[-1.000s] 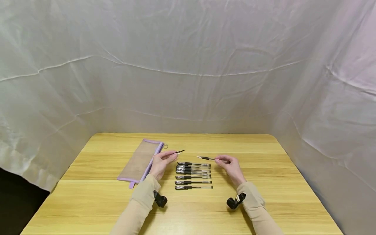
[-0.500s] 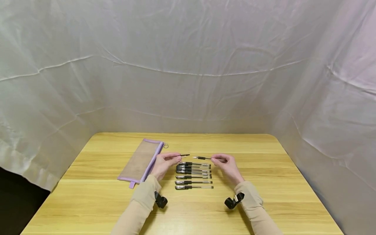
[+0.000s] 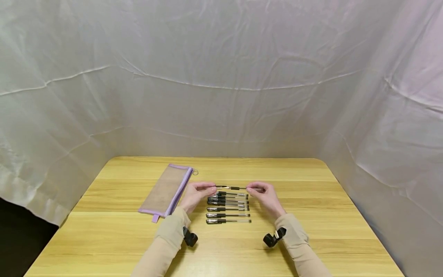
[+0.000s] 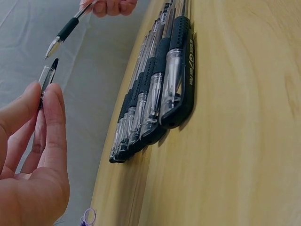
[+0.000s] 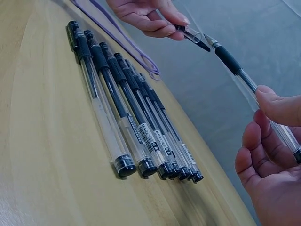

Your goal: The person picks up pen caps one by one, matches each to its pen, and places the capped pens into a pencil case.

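Between thumb and fingers, my left hand (image 4: 40, 155) pinches a clear pen cap (image 4: 45, 80) with a black clip, its open end facing the pen. My right hand (image 5: 277, 141) holds an uncapped gel pen (image 5: 240, 70) by its clear barrel; a black grip and bare metal tip point at the cap. In both wrist views a small gap shows between tip and cap. Below the hands in the head view lies a row of several capped gel pens (image 3: 227, 209), side by side on the table, caps to the left.
Left of the pens lies a mesh pencil pouch (image 3: 165, 189) with purple edging, a zipper and a ring at its far corner. The wooden table (image 3: 228, 254) has light curtains (image 3: 221, 115) behind and at the sides. Each wrist carries a small black camera (image 3: 190, 237).
The hands have drawn closer together: my left hand moved right with the cap, my right hand slightly left with the pen. Cap and tip now nearly line up. The row and pouch stayed put.
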Demonstrator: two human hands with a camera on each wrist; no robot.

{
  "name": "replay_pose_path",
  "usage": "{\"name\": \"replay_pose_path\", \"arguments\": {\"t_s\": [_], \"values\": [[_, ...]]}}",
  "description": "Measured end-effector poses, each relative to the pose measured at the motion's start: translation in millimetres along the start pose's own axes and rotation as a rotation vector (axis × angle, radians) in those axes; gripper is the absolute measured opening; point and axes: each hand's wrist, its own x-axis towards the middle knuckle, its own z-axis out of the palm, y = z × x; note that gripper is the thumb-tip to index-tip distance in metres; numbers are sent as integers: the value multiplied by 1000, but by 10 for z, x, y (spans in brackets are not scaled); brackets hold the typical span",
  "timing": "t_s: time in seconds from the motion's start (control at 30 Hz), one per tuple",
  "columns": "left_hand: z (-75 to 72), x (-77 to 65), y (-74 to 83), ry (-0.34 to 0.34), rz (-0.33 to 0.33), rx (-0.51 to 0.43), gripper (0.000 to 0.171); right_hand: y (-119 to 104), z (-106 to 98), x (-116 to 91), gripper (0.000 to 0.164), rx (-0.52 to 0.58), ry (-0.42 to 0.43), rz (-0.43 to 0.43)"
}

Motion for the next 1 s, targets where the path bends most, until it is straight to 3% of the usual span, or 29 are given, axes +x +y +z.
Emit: {"name": "replay_pose_path", "arguments": {"t_s": [0.3, 1.0], "values": [[17, 2, -3, -17, -6, 11, 41, -19, 16, -4, 28, -53, -26, -20], [32, -23, 14, -35, -18, 32, 41, -19, 31, 2, 29, -55, -52, -42]]}}
